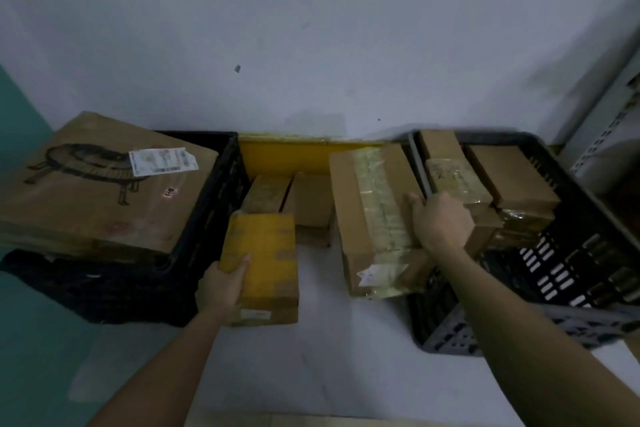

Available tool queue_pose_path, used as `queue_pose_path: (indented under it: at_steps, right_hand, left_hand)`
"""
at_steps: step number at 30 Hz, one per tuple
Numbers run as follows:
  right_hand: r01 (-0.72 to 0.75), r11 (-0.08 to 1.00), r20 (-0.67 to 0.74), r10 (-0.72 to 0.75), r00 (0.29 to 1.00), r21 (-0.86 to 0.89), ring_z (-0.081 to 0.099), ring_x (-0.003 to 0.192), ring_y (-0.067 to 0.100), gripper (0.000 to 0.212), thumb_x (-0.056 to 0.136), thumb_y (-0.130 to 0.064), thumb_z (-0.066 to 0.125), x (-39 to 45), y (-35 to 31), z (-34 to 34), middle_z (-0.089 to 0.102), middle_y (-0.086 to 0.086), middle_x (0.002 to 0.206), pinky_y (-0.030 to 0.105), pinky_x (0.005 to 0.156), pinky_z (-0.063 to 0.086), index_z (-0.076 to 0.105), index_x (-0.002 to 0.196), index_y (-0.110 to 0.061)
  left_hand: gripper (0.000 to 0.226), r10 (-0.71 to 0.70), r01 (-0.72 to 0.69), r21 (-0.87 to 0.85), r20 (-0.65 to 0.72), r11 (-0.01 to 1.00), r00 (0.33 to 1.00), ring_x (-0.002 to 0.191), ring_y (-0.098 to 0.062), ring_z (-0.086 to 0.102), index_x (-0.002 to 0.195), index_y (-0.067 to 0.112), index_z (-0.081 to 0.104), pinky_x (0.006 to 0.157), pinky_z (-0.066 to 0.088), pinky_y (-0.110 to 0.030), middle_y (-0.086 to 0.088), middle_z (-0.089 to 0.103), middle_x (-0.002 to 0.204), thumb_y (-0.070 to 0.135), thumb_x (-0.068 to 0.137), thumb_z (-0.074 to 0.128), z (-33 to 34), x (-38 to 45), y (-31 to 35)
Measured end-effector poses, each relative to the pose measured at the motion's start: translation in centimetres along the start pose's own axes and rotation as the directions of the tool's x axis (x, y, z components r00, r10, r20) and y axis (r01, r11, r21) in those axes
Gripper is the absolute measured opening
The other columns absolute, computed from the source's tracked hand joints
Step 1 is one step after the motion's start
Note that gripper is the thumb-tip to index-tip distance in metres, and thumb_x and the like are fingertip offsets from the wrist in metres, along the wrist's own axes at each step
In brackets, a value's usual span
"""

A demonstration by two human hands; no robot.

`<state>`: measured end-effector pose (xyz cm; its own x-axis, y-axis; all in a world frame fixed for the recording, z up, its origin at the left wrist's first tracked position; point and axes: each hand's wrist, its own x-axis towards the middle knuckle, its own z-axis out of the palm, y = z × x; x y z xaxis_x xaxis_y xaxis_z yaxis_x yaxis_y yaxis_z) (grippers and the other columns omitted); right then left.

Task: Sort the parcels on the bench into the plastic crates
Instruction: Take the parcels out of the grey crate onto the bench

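Note:
My left hand (221,284) grips the near left edge of a yellow-taped cardboard parcel (265,260) on the white bench. My right hand (438,218) rests on the right side of a long brown parcel (367,215) sealed with clear tape, which leans against the right crate. Behind them lie two smaller brown parcels (266,192) (310,198). The black crate on the left (207,204) holds a large flat box (100,184) with a drawing and a label. The dark crate on the right (588,218) holds several small brown parcels (512,173).
A yellow panel (287,152) stands against the pale wall behind the parcels. A perforated metal rack upright (609,135) is at the far right. The white bench top (311,357) stretches toward me between my forearms. A teal surface (20,322) lies at the left.

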<state>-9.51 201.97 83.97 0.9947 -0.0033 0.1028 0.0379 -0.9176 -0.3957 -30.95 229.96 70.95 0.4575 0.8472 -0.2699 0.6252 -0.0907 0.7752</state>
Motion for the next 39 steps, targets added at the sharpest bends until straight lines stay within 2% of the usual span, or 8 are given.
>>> queue_pose_path:
  at_steps: [9,12,14,17,20,25,29,39]
  right_hand:
    - [0.040,0.991,0.149,-0.020,0.989,-0.129,0.063,0.080,0.029,0.030,0.104,-0.025,0.047,-5.6,-0.6,5.5,0.066,0.009,0.087,0.034,0.066,0.046,0.067,0.098,-0.003]
    - [-0.002,0.986,0.185,0.034,0.982,-0.169,0.064,0.100,0.031,0.021,0.102,-0.012,0.048,-6.3,-0.9,6.6,0.065,0.012,0.112,0.037,0.074,0.048,0.063,0.116,-0.006]
    - [0.006,0.973,0.222,0.047,0.974,-0.232,0.053,0.122,0.032,0.038,0.096,-0.007,0.056,-6.3,-0.8,6.5,0.051,0.014,0.135,0.042,0.087,0.049,0.049,0.133,-0.009]
    - [0.054,0.956,0.219,0.011,0.976,-0.289,0.035,0.136,0.034,0.053,0.093,-0.019,0.061,-7.6,-1.0,6.8,0.034,0.013,0.147,0.049,0.105,0.043,0.038,0.141,-0.016]
    - [0.194,0.961,0.280,-0.134,0.950,-0.196,0.034,0.138,0.033,0.053,0.098,-0.047,0.044,-9.8,-1.6,8.0,0.035,0.009,0.150,0.056,0.112,0.033,0.034,0.145,-0.025]
    - [0.262,0.949,0.455,-0.157,0.876,-0.177,0.001,0.152,0.033,0.081,0.087,-0.081,0.025,-11.6,-2.0,10.4,0.003,0.000,0.167,0.066,0.116,0.003,0.011,0.156,-0.040]
    - [0.303,0.929,0.499,-0.162,0.851,-0.215,-0.012,0.152,0.033,0.087,0.086,-0.082,0.027,-10.4,-1.3,11.1,-0.010,-0.003,0.167,0.066,0.115,-0.009,-0.005,0.157,-0.042]
    - [0.324,0.917,0.393,-0.215,0.894,-0.234,-0.007,0.153,0.031,0.079,0.091,-0.074,0.024,-2.2,-4.4,14.7,-0.004,-0.001,0.168,0.066,0.117,-0.007,-0.001,0.158,-0.039]
  left_hand:
    - [0.072,0.025,-0.077,0.239,0.216,0.968,0.976,0.131,-0.037,0.045,0.155,0.008,0.021,0.103,0.044,-0.044,-0.017,0.037,0.151,0.048,0.100,0.046,1.2,1.0,-3.3]
    - [0.067,0.258,-0.307,0.419,0.171,0.854,0.951,0.138,-0.033,0.035,0.157,0.013,0.015,0.110,0.037,-0.044,-0.012,0.026,0.157,0.035,0.102,0.046,1.0,0.1,-3.2]
    - [0.067,0.426,-0.495,0.479,0.254,0.725,0.869,0.142,-0.029,0.030,0.157,0.016,0.017,0.115,0.031,-0.042,-0.008,0.024,0.160,0.033,0.101,0.049,0.8,-0.4,-3.0]
    - [0.074,0.413,-0.630,0.554,0.476,0.544,0.776,0.151,-0.024,0.010,0.158,0.026,0.013,0.121,0.016,-0.049,-0.001,0.009,0.165,0.057,0.098,0.042,0.9,-1.4,-2.5]
    - [0.092,0.286,-0.658,0.556,0.612,0.508,0.737,0.151,-0.027,-0.015,0.157,0.038,-0.002,0.117,0.004,-0.063,-0.001,-0.015,0.165,0.080,0.085,0.038,1.7,-2.6,-2.3]
    - [0.112,0.193,-0.631,0.634,0.620,0.447,0.760,0.145,-0.034,-0.033,0.153,0.041,-0.018,0.111,-0.008,-0.072,-0.008,-0.035,0.159,0.091,0.072,0.040,2.8,-1.8,-3.4]
    - [0.111,0.218,-0.609,0.638,0.585,0.471,0.781,0.145,-0.035,-0.032,0.154,0.040,-0.014,0.110,-0.009,-0.072,-0.008,-0.033,0.160,0.087,0.072,0.045,2.6,0.3,-3.1]
    - [0.112,0.236,-0.593,0.633,0.559,0.497,0.795,0.141,-0.027,-0.040,0.153,0.044,-0.016,0.109,-0.019,-0.069,-0.001,-0.041,0.155,0.083,0.070,0.049,2.9,3.5,-3.6]
